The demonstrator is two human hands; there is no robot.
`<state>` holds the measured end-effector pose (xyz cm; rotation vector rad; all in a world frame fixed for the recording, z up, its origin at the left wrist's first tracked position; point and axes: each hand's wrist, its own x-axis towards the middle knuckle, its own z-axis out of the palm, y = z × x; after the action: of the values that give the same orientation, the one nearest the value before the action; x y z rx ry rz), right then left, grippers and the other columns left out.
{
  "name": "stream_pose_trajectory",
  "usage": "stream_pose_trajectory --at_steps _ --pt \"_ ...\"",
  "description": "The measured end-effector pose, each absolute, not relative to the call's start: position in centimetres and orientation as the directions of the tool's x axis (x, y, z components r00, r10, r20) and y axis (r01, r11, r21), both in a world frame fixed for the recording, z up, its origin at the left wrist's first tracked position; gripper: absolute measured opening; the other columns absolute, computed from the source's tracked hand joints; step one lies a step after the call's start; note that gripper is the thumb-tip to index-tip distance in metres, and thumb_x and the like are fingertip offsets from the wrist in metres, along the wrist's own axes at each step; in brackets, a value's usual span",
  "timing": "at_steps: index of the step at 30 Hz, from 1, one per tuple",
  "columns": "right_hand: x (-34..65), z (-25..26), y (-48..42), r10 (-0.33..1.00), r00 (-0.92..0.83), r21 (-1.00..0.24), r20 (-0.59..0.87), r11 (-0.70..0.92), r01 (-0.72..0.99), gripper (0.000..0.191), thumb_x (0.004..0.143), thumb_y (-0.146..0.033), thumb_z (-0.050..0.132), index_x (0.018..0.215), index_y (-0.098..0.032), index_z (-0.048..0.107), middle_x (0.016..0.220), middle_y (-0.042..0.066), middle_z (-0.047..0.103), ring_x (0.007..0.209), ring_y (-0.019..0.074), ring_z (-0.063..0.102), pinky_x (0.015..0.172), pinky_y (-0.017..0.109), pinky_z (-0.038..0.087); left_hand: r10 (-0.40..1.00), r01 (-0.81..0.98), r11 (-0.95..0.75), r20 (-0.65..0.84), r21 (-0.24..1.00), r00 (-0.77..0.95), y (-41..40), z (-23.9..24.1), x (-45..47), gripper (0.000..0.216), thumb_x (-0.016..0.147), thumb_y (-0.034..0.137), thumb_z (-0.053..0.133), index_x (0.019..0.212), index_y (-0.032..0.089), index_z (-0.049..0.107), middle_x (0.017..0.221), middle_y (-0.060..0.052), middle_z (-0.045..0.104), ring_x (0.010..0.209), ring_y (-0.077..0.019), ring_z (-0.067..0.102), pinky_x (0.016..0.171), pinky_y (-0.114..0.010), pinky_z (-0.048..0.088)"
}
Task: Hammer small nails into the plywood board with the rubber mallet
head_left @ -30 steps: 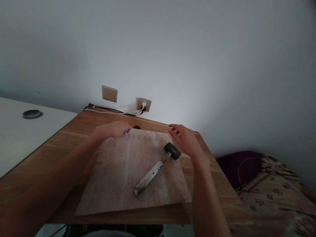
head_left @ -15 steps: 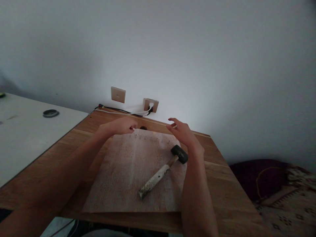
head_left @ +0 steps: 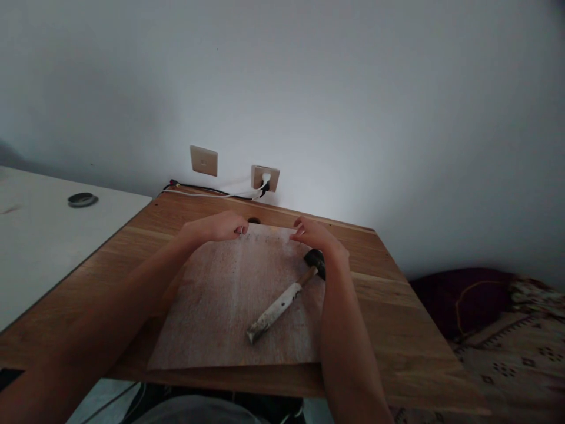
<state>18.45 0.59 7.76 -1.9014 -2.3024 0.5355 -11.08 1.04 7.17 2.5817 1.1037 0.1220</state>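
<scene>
A thin, pinkish-brown wooden board (head_left: 216,306) lies on the wooden table. Small dark marks or bits run along its far edge, too small to name. My left hand (head_left: 223,226) is at the board's far left corner, fingers curled and pinched; a tiny pale bit shows at the fingertips, but I cannot make out what it is. Over the far right part of the board is my right hand (head_left: 315,234), fingers bent, with a gap between thumb and forefinger. A mallet (head_left: 278,307) with a black head and worn white handle rests diagonally on the board, its head partly behind my right forearm.
The wooden table (head_left: 397,330) meets a pale wall with a switch plate (head_left: 203,161) and a socket (head_left: 265,178) with plugged-in cables. A white table (head_left: 39,247) at the left bears a dark ring-shaped object (head_left: 82,199). Patterned fabric (head_left: 507,359) lies at the right.
My right hand has moved left and down toward the board's far edge, its fingers curling more. My left hand stays near the far left corner. The mallet lies still while the view shifts slightly.
</scene>
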Motion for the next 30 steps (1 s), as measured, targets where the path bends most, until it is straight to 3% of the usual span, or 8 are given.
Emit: stream_pose_trajectory --at_steps 11,30 --pt "18.7 6.9 0.9 0.964 -0.229 -0.327 -0.137 0.174 0.929 0.049 0.086 -0.024 0.076 0.131 -0.018 0.058 0.109 0.009 0.074 0.1 0.021 0.069 0.092 0.033 0.048 0.709 0.653 -0.652 0.004 0.387 0.705 1.1 6.9 -11.3 0.011 0.076 0.016 0.056 0.072 0.017 0.066 0.069 -0.001 0.067 0.064 -0.0154 0.058 0.06 -0.027 0.033" --pt "18.9 7.9 0.4 0.963 -0.23 -0.353 -0.14 0.169 0.92 0.056 0.085 -0.021 0.075 0.137 -0.016 0.055 0.111 0.012 0.074 0.106 0.0239 0.069 0.095 0.035 0.048 0.71 0.67 -0.666 0.002 0.328 0.705 1.6 6.7 -11.2 0.015 0.084 0.024 0.057 0.078 0.017 0.068 0.077 -0.004 0.07 0.07 -0.017 0.06 0.065 -0.027 0.035"
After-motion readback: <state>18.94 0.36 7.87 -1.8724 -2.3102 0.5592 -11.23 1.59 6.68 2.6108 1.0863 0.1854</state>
